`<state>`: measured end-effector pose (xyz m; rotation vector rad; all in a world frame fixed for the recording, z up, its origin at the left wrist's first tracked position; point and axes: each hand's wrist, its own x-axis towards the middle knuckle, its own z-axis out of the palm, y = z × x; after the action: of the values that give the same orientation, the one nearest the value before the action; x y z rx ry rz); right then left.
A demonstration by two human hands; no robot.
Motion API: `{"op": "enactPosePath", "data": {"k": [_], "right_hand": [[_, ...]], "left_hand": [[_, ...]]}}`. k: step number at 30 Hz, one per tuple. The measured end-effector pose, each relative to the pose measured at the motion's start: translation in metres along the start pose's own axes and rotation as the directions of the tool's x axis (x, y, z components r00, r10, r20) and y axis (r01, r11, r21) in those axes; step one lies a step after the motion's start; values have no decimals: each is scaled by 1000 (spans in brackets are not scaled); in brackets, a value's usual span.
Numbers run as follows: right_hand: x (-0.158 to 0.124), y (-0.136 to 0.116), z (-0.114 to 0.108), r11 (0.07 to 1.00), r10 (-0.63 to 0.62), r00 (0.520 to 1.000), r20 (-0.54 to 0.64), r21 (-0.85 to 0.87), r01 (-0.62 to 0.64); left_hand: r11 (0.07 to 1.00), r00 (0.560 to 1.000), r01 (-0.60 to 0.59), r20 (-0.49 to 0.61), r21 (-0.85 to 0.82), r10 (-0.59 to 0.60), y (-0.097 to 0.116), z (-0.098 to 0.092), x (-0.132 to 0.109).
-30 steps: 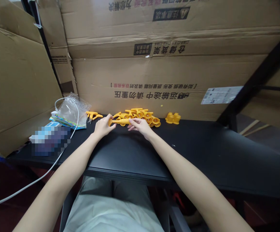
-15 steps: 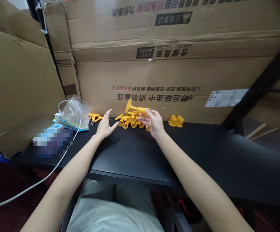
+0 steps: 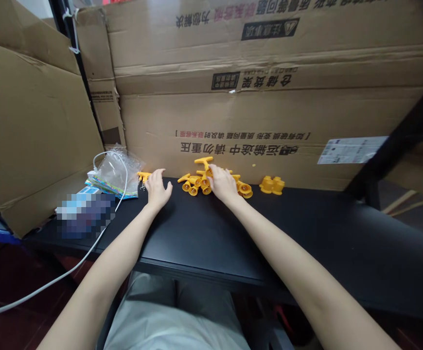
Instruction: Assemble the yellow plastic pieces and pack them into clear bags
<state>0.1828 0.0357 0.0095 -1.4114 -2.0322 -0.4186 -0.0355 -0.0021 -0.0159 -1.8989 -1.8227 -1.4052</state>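
Note:
A heap of small yellow plastic parts (image 3: 197, 182) lies at the back of the black table (image 3: 306, 233), against the cardboard. My right hand (image 3: 222, 183) rests on the heap, fingers curled over a T-shaped yellow piece (image 3: 204, 161) that sticks up. My left hand (image 3: 158, 187) lies on the table with fingers stretched toward a separate yellow T-piece with small springs (image 3: 143, 176) and holds nothing. Two joined yellow caps (image 3: 272, 185) sit apart to the right.
Large cardboard boxes (image 3: 262, 87) wall the back and left. A clear plastic bag (image 3: 114, 167) over colourful packets lies at the left with a white cable (image 3: 69, 272) trailing off the edge. A black frame bar (image 3: 397, 141) slants at the right.
My right hand has lowered the long yellow piece it held up back onto the heap. My left hand has slid left toward the T-piece with springs.

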Motion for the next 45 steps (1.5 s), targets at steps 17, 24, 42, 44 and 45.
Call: {"op": "enactPosePath", "data": {"k": [17, 24, 42, 44, 45], "right_hand": [[13, -41, 8, 961, 85, 957, 277, -275, -6], [23, -53, 7, 959, 176, 928, 328, -269, -86], [-3, -19, 36, 992, 96, 980, 171, -100, -80], [-5, -17, 39, 995, 87, 985, 152, -66, -77], [-7, -16, 39, 996, 81, 986, 144, -49, -75]], "left_hand": [[994, 997, 72, 15, 81, -74, 0, 1, 0], [996, 995, 39, 87, 83, -46, -4, 4, 1], [1000, 830, -26, 558, 2, 20, -7, 21, -6], [999, 830, 8, 558, -49, 21, -6, 26, -1], [997, 829, 20, 559, -73, 24, -4, 29, 2]]}}
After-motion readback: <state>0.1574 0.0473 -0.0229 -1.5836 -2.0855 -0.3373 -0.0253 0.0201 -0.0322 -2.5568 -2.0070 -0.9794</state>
